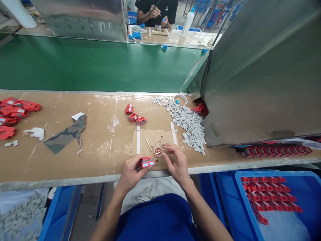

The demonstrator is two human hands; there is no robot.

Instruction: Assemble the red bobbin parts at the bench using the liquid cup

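Observation:
My left hand (132,170) is closed round a small red toy vehicle part (147,162) with grey trim and pale blue windows. Between the fingertips of my right hand (177,162) is a thin cotton swab (159,152), its end over or in a small round cup (157,148). Both hands are above the front of the worktable, close together. Behind the cup lies a pale, slim stick-like tool (148,144) on a taped cardboard sheet (160,134). Three red parts (135,116) sit farther back.
Grey flat pieces (189,125) are heaped on the right, with a tape roll (180,100) behind. More red parts (15,112) and a camouflage cloth strip (67,134) lie left. A blue tray (308,207) holds rows of red parts. Across the green belt (100,65) a person works.

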